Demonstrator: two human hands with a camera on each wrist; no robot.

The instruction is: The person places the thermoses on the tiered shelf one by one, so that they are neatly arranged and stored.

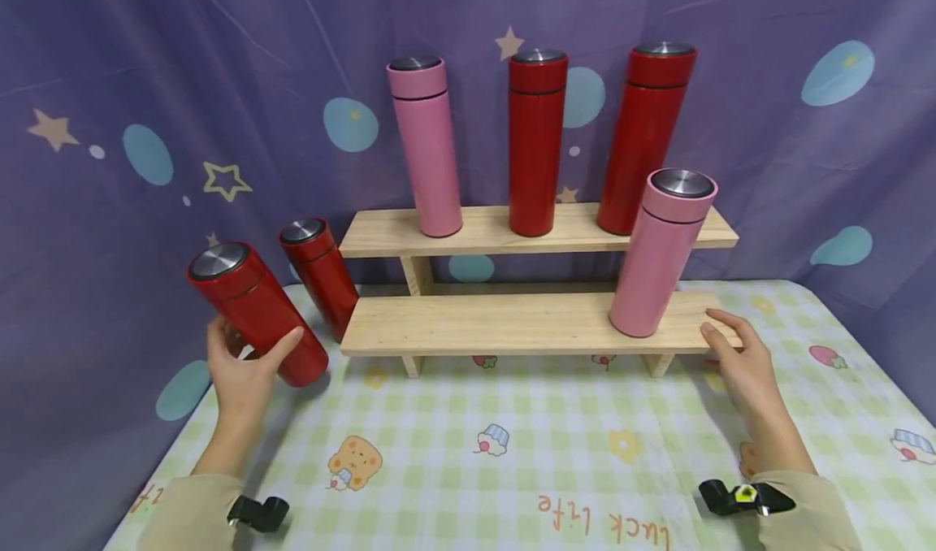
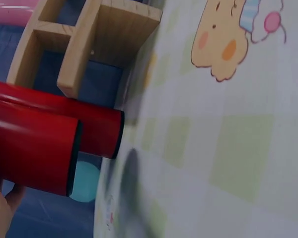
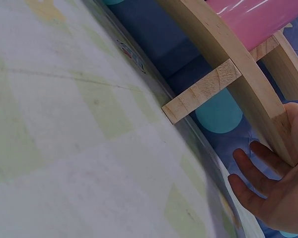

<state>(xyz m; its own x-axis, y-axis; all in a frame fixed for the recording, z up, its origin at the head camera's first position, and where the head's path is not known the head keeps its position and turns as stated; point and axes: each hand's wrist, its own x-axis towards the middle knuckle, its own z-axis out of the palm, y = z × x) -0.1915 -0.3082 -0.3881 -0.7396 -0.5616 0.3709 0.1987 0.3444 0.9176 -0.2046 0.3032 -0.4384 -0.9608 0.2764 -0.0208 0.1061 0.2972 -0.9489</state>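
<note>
My left hand (image 1: 244, 368) grips a red thermos bottle (image 1: 263, 315), tilted with its silver lid toward the upper left. In the left wrist view, the red thermos's base (image 2: 74, 158) hangs above the cloth, and a shadow falls below. Just behind it, a second red thermos (image 1: 322, 275) stands beside the left end of a two-step wooden rack (image 1: 475, 323). My right hand (image 1: 746, 368) holds the right end of the rack's lower board (image 3: 258, 99), with the thumb above and several fingers underneath. Near that hand, a pink thermos (image 1: 658, 262) stands on the lower board.
On the upper board (image 1: 486, 219) stand a pink thermos (image 1: 427, 153), a red thermos (image 1: 537, 145) and another red thermos (image 1: 647, 136). A checked tablecloth (image 1: 556, 421) lies under the rack. A purple curtain (image 1: 256, 71) hangs close behind and at the sides.
</note>
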